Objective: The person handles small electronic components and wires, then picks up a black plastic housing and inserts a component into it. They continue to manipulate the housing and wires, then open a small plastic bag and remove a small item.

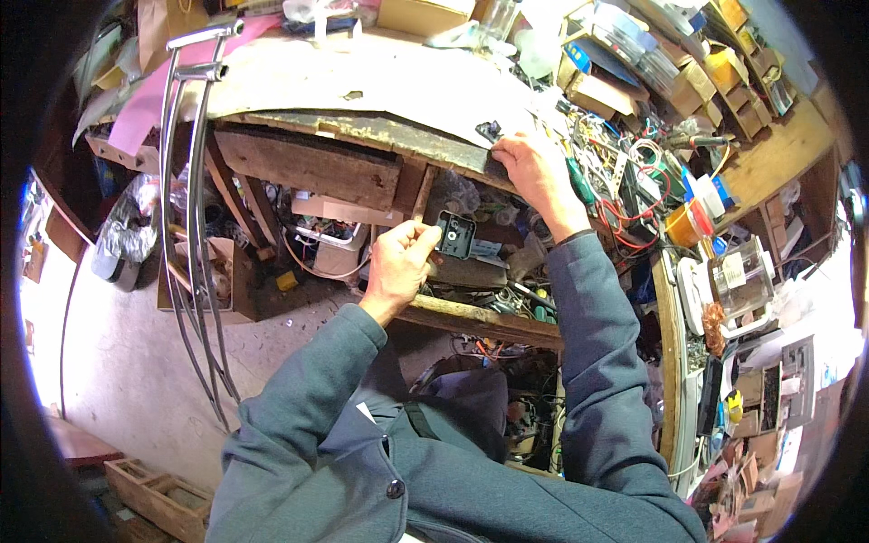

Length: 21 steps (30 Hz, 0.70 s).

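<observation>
My left hand is closed on the edge of a small black plastic housing, held up in front of the bench with its hollow inner side showing. A pale round spot sits inside the housing. At the bench's front edge, my right hand has its fingers bent together at a small black part. That part rests on or just above the pale bench top. The fingertips hide some of it, and its exact kind cannot be made out.
Tangled wires and tools crowd the bench to the right. Bent metal tubes stand at the left, by a cardboard box on the floor. Below the bench top, a cluttered open drawer lies before me. Storage boxes fill the back right.
</observation>
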Each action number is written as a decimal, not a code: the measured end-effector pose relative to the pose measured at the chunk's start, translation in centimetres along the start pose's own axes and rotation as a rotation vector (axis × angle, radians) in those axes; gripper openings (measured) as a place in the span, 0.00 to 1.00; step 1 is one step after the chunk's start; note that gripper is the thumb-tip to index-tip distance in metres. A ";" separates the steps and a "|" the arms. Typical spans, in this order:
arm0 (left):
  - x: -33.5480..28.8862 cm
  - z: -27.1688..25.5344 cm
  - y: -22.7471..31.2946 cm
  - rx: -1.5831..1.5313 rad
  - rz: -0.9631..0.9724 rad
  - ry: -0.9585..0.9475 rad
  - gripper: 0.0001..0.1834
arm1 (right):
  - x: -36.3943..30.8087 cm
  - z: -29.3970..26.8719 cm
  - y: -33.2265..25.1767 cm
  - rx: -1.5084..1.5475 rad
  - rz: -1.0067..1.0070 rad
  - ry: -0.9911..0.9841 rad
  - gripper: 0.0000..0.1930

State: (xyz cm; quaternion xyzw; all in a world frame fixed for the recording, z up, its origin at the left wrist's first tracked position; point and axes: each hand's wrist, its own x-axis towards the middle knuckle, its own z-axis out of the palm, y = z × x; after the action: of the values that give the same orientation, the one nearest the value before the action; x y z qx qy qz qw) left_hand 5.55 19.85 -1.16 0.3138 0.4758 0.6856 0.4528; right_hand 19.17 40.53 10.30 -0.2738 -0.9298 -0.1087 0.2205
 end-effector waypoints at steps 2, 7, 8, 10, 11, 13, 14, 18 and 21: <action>0.1 0.1 0.2 0.032 -0.010 0.021 0.11 | 0.1 0.1 -0.1 -0.074 -0.008 0.008 0.08; 0.3 -0.3 0.0 -0.012 -0.034 0.041 0.13 | 0.2 0.0 -1.2 -0.081 -0.013 0.011 0.08; 0.3 -0.2 -0.2 -0.041 -0.026 0.032 0.13 | -0.1 -0.3 -1.5 -0.048 -0.018 0.051 0.07; 0.6 -0.1 -0.4 -0.061 -0.032 0.028 0.13 | -1.2 -1.8 -3.1 0.174 -0.033 0.067 0.06; 0.5 -0.3 -0.4 -0.060 -0.040 0.034 0.13 | -1.8 -2.3 -4.2 0.291 -0.074 0.077 0.06; 0.4 -0.3 -0.1 -0.054 -0.051 0.033 0.12 | -3.0 -2.6 -6.3 0.482 -0.128 0.008 0.05; 0.5 -0.2 -0.1 -0.055 -0.027 0.030 0.12 | -3.7 -2.7 -6.8 0.477 -0.208 -0.006 0.07; 0.5 -0.1 0.1 -0.081 -0.068 0.041 0.12 | -5.5 -2.7 -8.2 0.423 -0.210 -0.159 0.10; 0.8 0.0 -0.3 -0.071 -0.050 0.030 0.12 | -5.4 -2.5 -7.6 0.509 -0.177 -0.099 0.09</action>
State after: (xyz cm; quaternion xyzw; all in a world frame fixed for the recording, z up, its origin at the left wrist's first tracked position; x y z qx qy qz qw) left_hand 5.32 20.60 -1.46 0.2752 0.4654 0.6953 0.4736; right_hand 19.90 30.98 9.39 -0.1321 -0.9573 0.1232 0.2259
